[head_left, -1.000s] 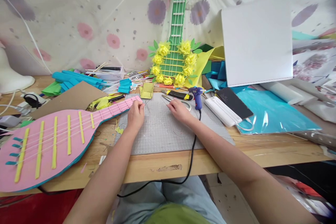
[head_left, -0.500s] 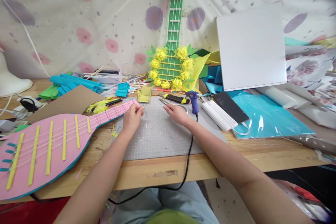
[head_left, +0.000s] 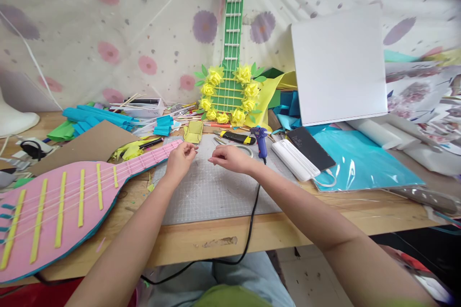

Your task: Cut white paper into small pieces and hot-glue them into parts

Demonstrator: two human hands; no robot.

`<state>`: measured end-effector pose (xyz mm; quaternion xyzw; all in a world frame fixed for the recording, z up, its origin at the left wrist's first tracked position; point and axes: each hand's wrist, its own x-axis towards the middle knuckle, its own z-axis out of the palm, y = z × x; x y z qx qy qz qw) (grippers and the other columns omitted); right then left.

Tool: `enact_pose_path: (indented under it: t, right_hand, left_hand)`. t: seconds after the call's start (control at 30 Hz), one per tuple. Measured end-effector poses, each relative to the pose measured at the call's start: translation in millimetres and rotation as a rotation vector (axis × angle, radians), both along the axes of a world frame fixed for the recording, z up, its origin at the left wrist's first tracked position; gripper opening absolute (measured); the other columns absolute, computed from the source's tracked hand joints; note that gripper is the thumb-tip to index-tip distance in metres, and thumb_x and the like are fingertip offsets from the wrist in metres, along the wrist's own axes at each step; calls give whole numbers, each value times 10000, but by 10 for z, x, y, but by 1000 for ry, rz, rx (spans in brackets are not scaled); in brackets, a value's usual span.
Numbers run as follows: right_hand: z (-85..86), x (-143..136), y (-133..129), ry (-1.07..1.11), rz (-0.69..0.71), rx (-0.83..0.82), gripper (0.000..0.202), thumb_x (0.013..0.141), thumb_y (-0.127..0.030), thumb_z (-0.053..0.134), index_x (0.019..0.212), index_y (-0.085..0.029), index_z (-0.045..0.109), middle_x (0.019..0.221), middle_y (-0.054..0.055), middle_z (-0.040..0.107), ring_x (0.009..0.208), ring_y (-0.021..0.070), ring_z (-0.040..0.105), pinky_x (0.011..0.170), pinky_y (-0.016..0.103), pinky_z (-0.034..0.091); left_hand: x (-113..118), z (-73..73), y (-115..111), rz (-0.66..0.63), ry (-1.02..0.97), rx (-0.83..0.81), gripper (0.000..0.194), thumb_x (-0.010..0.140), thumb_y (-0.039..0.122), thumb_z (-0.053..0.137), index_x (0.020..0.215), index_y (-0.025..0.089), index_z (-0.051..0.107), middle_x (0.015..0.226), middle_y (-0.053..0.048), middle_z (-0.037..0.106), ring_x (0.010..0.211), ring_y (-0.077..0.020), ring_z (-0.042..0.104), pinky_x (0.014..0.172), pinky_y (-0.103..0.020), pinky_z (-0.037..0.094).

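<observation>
Over the grey cutting mat (head_left: 223, 201), my left hand (head_left: 181, 158) has its thumb and fingers pinched together beside the neck of the pink guitar-shaped craft (head_left: 72, 201); what it holds, if anything, is too small to make out. My right hand (head_left: 230, 157) is a short gap to the right, its fingers bent and drawn together, with nothing clear between them. Just behind my right hand lie scissors (head_left: 247, 149), partly covered by it. A black and yellow cutter (head_left: 237, 137) and a blue glue gun (head_left: 260, 141) lie behind and to the right.
A green guitar-shaped craft with yellow flowers (head_left: 233, 53) stands against the back sheet. On the right are a white power strip (head_left: 295, 159), a dark tablet (head_left: 311, 147), blue film (head_left: 360, 158) and a white board (head_left: 338, 67). A black cord (head_left: 254, 216) hangs over the table edge.
My right hand has moved left, nearer my left hand, and its fingers have curled downward. My left hand stays pinched. The whole view has shifted slightly.
</observation>
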<state>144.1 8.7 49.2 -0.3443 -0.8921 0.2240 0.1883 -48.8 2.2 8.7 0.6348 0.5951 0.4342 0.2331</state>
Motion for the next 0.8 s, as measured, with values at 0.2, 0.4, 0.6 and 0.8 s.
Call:
enact_pose_path:
  t: [0.2,0.4,0.6,0.8]
  right_hand:
    - [38,77,29,-1,45,-29,287,838,-330,473,655,-151,602,690,6,555,631,88,480,630,227,333]
    - [48,98,10,0,51,-17,294,836,-353,473,663,-159,611,675,2,559,622,88,485,616,224,333]
    - [-44,95,14,-1,16,4,298,838,-348,459,659,-160,605,682,14,578,647,102,491,612,225,338]
    - [-75,24,27,-6,-7,-34,288,835,-337,457,662,-163,608,693,17,585,652,104,501,615,222,340]
  left_hand:
    - [9,30,24,1,-11,-28,129,700,241,495,766,177,585,797,-45,680,727,-157,638,671,-276,477]
    - [24,39,10,-14,16,-50,132,687,228,515,786,184,590,809,-40,679,753,-160,638,690,-283,480]
    - [-100,-35,-14,-8,18,-50,169,727,311,509,806,179,581,805,-54,680,744,-164,644,689,-289,484]
    - [-328,-19,-125,60,83,-54,129,677,231,517,769,193,599,790,-22,682,750,-156,639,707,-277,483]
